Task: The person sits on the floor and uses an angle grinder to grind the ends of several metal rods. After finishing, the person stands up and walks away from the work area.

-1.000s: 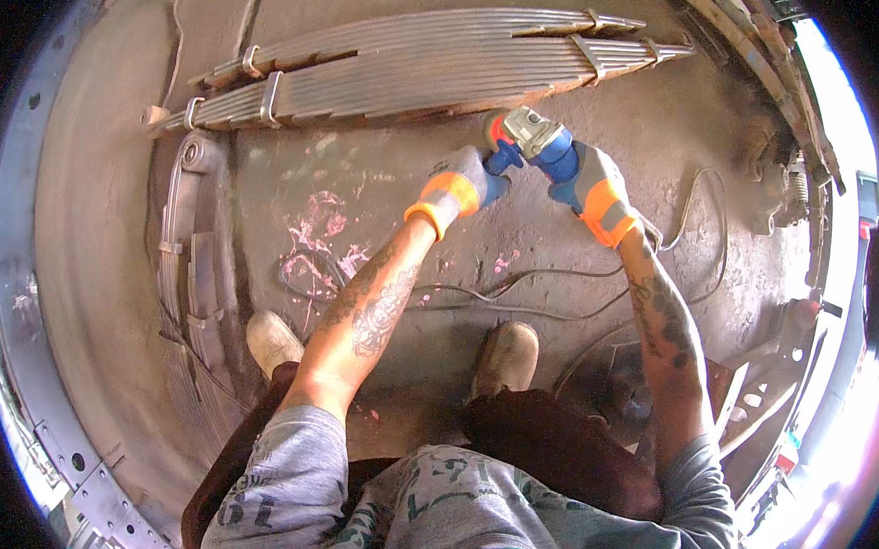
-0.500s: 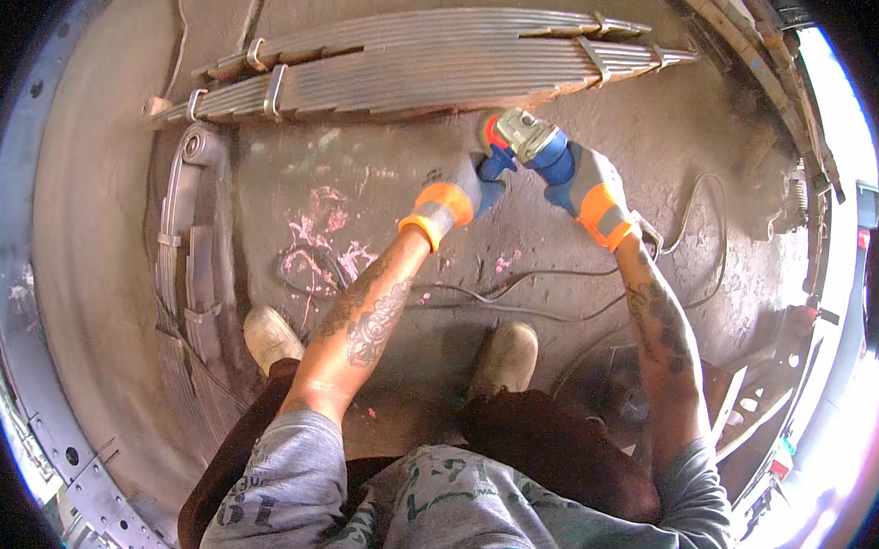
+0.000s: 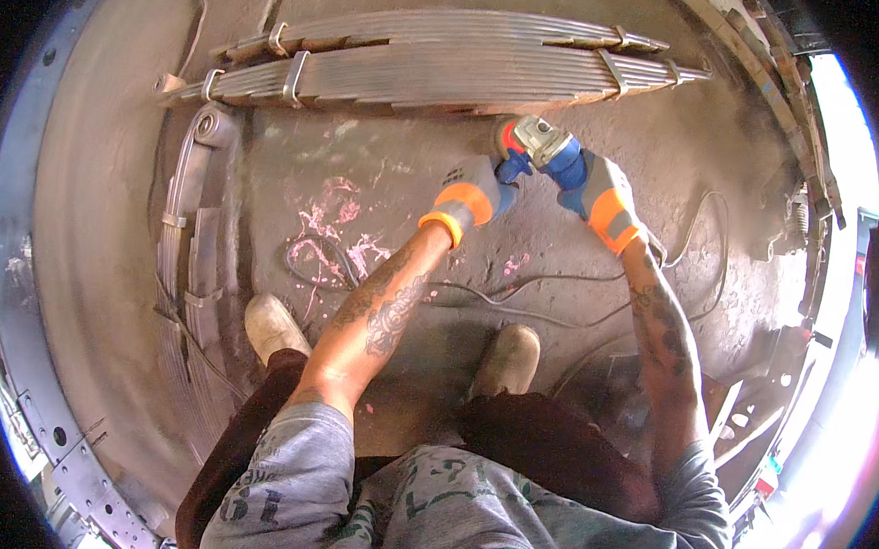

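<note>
Both my hands, in grey, blue and orange work gloves, hold a blue angle grinder (image 3: 550, 149) with a silver gear head and a red-orange disc. My left hand (image 3: 478, 193) is wrapped round its blue side handle (image 3: 512, 168). My right hand (image 3: 600, 195) grips the blue body from the right. Just beyond the disc lies a long leaf spring pack (image 3: 408, 78), clamped by metal bands. The disc is close to its near edge; whether it touches I cannot tell. A second leaf spring pack (image 3: 448, 27) lies behind it.
Another leaf spring stack (image 3: 177, 217) lies lengthwise at the left. A dark power cable (image 3: 544, 318) loops over the stained floor (image 3: 405, 147) between my shoes (image 3: 507, 359) and the grinder. Metal parts (image 3: 735, 411) lie at the lower right, and a blue-grey beam (image 3: 18, 289) runs along the left rim.
The grinder and both hands have shifted slightly right in the picture, as have the leaf springs, so the view itself has moved a little. The grip on the grinder is unchanged.
</note>
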Demonstrator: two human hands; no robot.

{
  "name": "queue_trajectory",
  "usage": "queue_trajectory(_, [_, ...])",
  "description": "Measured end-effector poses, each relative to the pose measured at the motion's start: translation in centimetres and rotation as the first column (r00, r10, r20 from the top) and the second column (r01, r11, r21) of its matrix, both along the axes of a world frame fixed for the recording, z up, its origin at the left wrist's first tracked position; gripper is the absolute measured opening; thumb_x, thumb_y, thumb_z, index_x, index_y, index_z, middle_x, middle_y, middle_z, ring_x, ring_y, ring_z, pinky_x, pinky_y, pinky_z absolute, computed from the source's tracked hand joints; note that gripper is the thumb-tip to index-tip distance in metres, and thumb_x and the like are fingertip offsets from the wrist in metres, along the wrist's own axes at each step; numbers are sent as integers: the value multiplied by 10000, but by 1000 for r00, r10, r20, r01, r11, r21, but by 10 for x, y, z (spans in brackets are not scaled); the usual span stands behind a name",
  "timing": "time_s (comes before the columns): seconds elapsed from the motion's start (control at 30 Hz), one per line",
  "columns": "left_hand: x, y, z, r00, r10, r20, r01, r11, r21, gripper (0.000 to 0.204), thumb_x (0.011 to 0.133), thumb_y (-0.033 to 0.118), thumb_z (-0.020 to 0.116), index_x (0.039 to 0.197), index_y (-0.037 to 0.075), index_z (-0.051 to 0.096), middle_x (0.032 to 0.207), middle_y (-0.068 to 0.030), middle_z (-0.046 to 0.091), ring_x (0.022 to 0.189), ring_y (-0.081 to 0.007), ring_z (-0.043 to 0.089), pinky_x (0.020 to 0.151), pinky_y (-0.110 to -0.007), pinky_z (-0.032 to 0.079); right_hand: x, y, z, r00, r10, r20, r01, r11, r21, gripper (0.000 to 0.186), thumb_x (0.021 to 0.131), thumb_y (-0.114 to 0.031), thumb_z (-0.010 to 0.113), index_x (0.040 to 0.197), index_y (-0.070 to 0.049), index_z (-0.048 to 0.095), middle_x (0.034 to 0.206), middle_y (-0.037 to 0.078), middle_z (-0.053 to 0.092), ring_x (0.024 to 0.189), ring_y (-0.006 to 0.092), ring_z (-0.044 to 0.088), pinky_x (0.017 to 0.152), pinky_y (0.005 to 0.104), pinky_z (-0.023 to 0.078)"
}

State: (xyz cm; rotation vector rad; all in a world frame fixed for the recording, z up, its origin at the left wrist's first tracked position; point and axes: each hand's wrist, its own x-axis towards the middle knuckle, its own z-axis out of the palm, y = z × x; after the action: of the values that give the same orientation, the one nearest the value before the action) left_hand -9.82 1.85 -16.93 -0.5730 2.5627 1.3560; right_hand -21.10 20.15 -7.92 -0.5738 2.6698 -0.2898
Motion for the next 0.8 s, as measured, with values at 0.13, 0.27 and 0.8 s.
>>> queue_trajectory(0.13, [-10, 17, -2, 996, -27, -89, 42, 984, 173, 390, 826, 352, 796, 1104, 85, 738, 1026, -138, 775, 919, -312, 733, 835, -423, 552, 4, 21, 23, 997, -68, -27, 69, 997, 44, 447, 656, -254, 799, 1075, -122, 715, 1008, 169, 754, 983, 370, 721, 866, 435, 572])
queue_trajectory(0.27, [3, 2, 0, 1000, -9, -23, 11, 997, 82, 406, 827, 361, 789, 1119, 85, 735, 1025, -138, 775, 909, -334, 729, 835, -434, 553, 3, 8, 8, 998, 52, -38, -52, 999, 1, 431, 675, -248, 792, 1080, -127, 709, 1014, 177, 754, 986, 379, 718, 865, 448, 570])
queue_trajectory(0.8, [-14, 20, 19, 996, -87, -32, 89, 995, 48, 332, 832, 356, 733, 1038, 96, 735, 962, -195, 754, 901, -425, 720, 779, -503, 554, -3, 31, 8, 998, -59, -22, 60, 998, 11, 492, 656, -277, 830, 1101, -106, 707, 1014, 182, 752, 978, 383, 718, 867, 445, 566])
